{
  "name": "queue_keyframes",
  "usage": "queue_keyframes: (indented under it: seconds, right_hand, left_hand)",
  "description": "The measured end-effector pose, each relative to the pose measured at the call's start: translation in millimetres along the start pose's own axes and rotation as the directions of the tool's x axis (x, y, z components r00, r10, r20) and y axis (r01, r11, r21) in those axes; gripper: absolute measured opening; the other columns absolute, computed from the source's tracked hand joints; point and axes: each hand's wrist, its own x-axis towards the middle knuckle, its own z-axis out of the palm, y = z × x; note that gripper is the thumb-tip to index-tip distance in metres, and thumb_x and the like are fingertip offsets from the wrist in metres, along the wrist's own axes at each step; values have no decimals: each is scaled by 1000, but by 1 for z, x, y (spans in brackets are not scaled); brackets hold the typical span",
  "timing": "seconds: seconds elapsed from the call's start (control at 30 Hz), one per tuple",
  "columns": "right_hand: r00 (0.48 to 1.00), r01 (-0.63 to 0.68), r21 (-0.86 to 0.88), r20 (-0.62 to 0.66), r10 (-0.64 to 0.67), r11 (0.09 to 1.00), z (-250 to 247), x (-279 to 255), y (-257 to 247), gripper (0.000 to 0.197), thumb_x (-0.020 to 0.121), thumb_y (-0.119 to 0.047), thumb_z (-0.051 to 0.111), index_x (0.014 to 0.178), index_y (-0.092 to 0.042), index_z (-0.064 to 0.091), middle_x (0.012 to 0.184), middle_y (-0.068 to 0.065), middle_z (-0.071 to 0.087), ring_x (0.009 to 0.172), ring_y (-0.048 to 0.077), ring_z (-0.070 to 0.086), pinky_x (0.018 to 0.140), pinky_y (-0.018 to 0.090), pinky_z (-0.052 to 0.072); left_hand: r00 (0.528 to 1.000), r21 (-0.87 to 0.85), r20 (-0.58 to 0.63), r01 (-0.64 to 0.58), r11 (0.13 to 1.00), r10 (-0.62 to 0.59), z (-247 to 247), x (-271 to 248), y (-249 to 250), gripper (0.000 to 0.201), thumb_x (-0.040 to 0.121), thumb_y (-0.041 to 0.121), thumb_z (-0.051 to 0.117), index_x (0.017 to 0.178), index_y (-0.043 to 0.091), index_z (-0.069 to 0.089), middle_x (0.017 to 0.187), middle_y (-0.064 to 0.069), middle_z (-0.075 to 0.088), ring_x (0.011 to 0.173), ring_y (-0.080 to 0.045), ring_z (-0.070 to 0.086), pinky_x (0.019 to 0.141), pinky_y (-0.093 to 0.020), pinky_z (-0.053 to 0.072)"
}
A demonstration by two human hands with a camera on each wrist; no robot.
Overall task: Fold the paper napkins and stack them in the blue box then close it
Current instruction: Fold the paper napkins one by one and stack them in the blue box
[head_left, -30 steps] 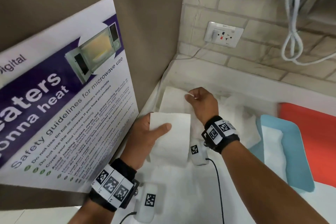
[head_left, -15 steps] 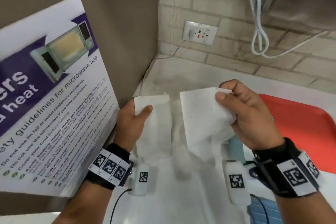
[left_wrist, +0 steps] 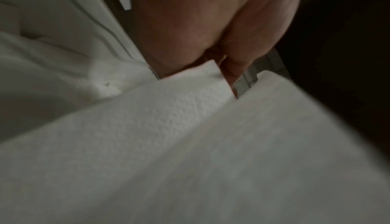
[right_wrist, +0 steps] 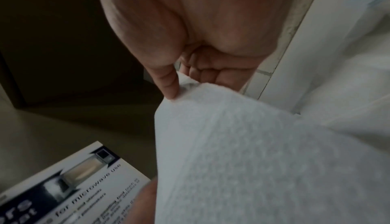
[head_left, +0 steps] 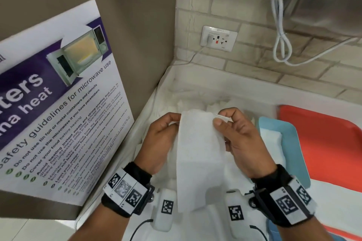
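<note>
A napkin (head_left: 197, 154) is pinched by the left hand (head_left: 162, 143) and right hand (head_left: 239, 141); folded ones are stacked in the blue box (head_left: 297, 154) at 3 o'clock, unclosed.

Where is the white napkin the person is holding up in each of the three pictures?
Head view: the napkin hangs in the middle, pinched at its top corners by the left hand and right hand.
Left wrist view: it fills the lower half, below the fingers.
Right wrist view: it fills the lower right, under the thumb.
Shared landmark: the microwave poster shows in the head and right wrist views only; the left wrist view lacks it.
</note>
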Motion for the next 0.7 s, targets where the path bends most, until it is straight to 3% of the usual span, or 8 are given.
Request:
queue_keyframes:
  seconds: [0.1,0.2,0.3,0.33,0.4,0.5,0.6,0.7]
  right_hand:
    - [1000,2,-62,-23,-3,998,2,2,9,17,85,-40,71,89,-27,61,78,33,48,73,30,43,66,45,33]
    - [999,20,-128,-38,-25,992,2,3,16,19,82,-44,70,89,-29,61,79,29,48,73,27,44,68,43,36]
    - [996,71,-181,-41,-80,981,2,2,21,10,86,-37,68,90,-29,62,89,0,67,76,32,60,69,49,50]
    - [995,76,-207,-54,-89,975,1,2,23,16,84,-40,71,94,-31,63,100,-4,69,82,36,62,73,53,53]
    - [992,31,-259,-107,-61,965,-3,2,28,38,74,-52,79,105,-36,63,112,-13,65,90,31,64,82,49,56]
    - [992,-91,-219,-103,70,971,-9,4,34,58,61,-56,85,112,-37,66,111,-5,70,90,21,64,81,38,55]
    - [994,-98,-176,-74,86,980,-9,4,33,36,71,-37,89,103,-29,73,87,9,71,78,17,61,68,29,50]
    - [987,-82,-165,-153,57,983,-10,5,36,14,83,-19,79,96,-17,73,73,4,60,68,11,56,61,24,47]
  left_hand:
    - [1000,-73,8,6,997,-5,-4,3,-2,31,101,22,50,110,7,75,119,-10,75,120,-26,67,111,-49,46]
    - [998,-46,53,-35,998,37,-5,1,-1,44,93,54,64,108,15,78,115,-6,77,116,-21,69,105,-42,50]
    - [986,111,26,-166,980,164,-1,0,0,22,86,43,82,90,22,76,95,1,77,87,-16,69,84,-41,54]
    - [983,128,18,-186,974,185,0,1,-1,18,85,39,82,88,23,74,92,2,76,84,-17,68,82,-43,55]
    - [985,63,4,-174,983,174,-1,2,-3,22,81,36,82,87,20,69,92,-2,73,84,-20,68,84,-46,56]
    - [991,-18,25,-129,992,129,-2,4,-3,36,74,39,86,83,17,59,89,-7,63,86,-26,62,86,-50,53]
    - [994,-26,48,-99,995,100,0,6,-6,39,73,40,87,76,21,53,85,-7,56,84,-25,55,83,-48,47]
    - [994,-35,45,-95,995,97,1,6,-6,34,73,38,86,76,20,57,86,-5,60,84,-23,59,81,-43,50]
